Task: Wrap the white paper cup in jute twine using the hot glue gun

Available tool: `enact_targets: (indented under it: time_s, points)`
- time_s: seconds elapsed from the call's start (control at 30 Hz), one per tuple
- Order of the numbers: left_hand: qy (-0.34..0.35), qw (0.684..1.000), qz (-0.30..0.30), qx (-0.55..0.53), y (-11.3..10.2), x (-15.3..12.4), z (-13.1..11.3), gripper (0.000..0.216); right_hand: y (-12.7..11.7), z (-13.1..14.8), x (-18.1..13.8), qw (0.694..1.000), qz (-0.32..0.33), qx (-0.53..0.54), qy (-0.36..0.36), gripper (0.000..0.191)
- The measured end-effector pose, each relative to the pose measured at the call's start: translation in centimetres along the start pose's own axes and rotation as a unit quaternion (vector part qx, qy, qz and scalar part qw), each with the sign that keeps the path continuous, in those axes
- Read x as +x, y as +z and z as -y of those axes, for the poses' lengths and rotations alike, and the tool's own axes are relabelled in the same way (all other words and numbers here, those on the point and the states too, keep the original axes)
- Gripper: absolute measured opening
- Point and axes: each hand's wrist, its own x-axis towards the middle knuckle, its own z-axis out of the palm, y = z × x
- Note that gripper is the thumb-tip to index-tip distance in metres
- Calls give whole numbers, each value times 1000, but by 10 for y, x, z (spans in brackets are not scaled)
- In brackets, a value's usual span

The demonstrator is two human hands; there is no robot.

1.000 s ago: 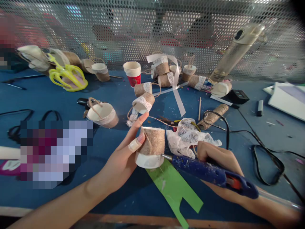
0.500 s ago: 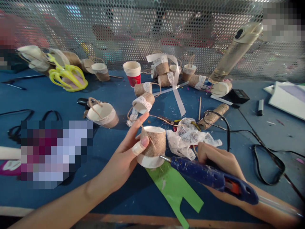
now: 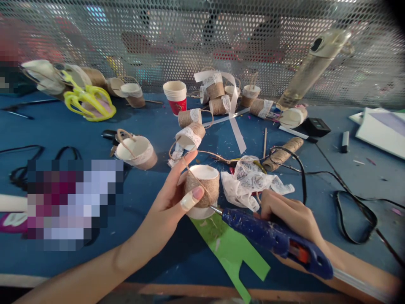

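My left hand (image 3: 167, 207) grips a paper cup wrapped in brown twine (image 3: 201, 190), thumb pressed on its side, mouth tilted up and away. A loose twine strand (image 3: 218, 157) trails from the cup toward the right. My right hand (image 3: 289, 215) is closed on a blue hot glue gun (image 3: 272, 238), whose metal nozzle touches the cup's lower right side, where the twine meets the bare white band. Below the cup lies a green paper strip (image 3: 232, 253) on the blue table (image 3: 158, 126).
A crumpled piece of white lace (image 3: 251, 181) lies just right of the cup. Several finished twine-and-lace cups (image 3: 191, 135) and a red cup stack (image 3: 175, 97) are scattered behind. Yellow scissors (image 3: 88, 101) lie far left, a twine spool (image 3: 283, 154) and black cords (image 3: 348, 198) right, a perforated metal screen (image 3: 202, 42) behind.
My left hand has turned and tilted the cup, showing more of its open mouth. The glue gun has shifted left and slightly down, its nozzle staying against the cup.
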Motion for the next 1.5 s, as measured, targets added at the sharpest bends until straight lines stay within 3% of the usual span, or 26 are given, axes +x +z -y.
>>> enact_targets:
  time_s: [0.1,0.27,0.53,1.0,1.27,1.5]
  points:
    - [4,1000,-7,2,1,0,0,54,-1,-2,0,1000,10,-11,-12,29]
    - [4,1000,-12,-5,-1,1,-1,55,-1,4,1,999,-10,1,32,27]
    - [11,1000,14,-21,-12,0,2,51,-1,10,4,998,-36,11,47,23]
    - [-45,997,2,-59,-8,0,3,49,-2,11,1,998,-12,34,47,25]
    - [-90,991,-37,-89,-3,1,-6,53,-1,13,5,998,-33,22,56,26]
    - [-124,982,-31,-139,-6,0,-8,48,-2,11,5,998,-35,27,53,24]
